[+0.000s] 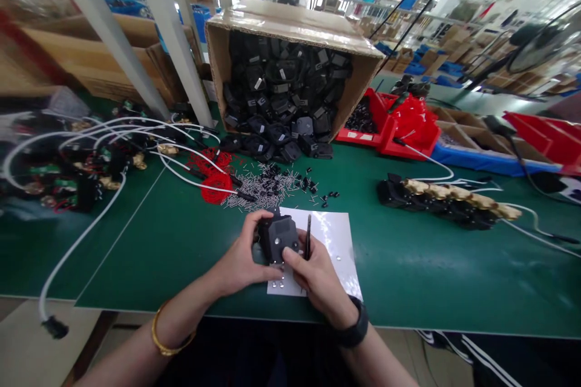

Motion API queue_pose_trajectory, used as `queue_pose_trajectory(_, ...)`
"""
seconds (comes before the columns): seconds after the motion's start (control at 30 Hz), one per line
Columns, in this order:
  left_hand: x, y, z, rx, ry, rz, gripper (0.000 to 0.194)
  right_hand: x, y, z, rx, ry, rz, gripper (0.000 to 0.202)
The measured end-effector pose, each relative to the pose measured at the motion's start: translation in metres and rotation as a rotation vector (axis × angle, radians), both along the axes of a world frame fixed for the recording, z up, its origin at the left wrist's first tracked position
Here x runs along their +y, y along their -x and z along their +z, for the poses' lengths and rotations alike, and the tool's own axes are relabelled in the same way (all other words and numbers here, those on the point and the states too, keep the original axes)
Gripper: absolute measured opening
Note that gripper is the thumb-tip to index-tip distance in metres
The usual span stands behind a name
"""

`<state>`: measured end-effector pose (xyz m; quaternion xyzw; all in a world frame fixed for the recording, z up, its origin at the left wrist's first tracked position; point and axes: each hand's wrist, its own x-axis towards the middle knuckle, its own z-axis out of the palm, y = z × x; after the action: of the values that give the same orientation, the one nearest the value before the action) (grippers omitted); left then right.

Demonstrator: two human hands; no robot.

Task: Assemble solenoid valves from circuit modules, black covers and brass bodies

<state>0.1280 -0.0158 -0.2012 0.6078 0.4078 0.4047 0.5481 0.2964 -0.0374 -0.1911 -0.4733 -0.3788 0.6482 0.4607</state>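
Between both hands, above a white sheet (336, 236), is a black plastic housing (282, 236) with a small round shiny spot on its face. My left hand (242, 260) wraps its left side, fingers at the top and thumb below. My right hand (315, 266) presses its thumb on the lower right of the face. A slim dark tool, perhaps tweezers (308, 236), stands up from the right hand's fingers; its lower part is mostly hidden. Several small clear round pieces (278, 284) lie on the sheet under the hands.
Ahead, a tipped cardboard box (290, 21) spills black housings. Before it lie loose screws (265, 190) and red rings (215, 187). White-cabled assemblies (86, 163) lie left; a row of black units with brass fittings (454, 196) lies right. Red bins (403, 127) stand behind.
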Motion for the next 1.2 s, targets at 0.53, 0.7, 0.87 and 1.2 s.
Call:
queue_pose_trajectory(0.53, 0.006, -0.021, 0.004, -0.081, 0.081, 0.245, 0.032, -0.004, 0.009, 0.001, -0.269, -0.038, 0.014, 0.052)
queue_pose_trajectory(0.7, 0.003, -0.022, 0.006, -0.037, 0.024, 0.293, 0.033, -0.008, 0.018, -0.001, -0.149, -0.048, -0.029, 0.044)
queue_pose_trajectory(0.87, 0.008, -0.014, 0.012, -0.059, 0.091, 0.17, 0.034, -0.01, 0.026, -0.007, -0.065, 0.018, -0.141, 0.041)
queue_pose_trajectory(1.2, 0.01, -0.023, 0.006, 0.007, 0.022, 0.323, 0.03, -0.012, 0.029, -0.013, -0.047, 0.042, -0.144, 0.045)
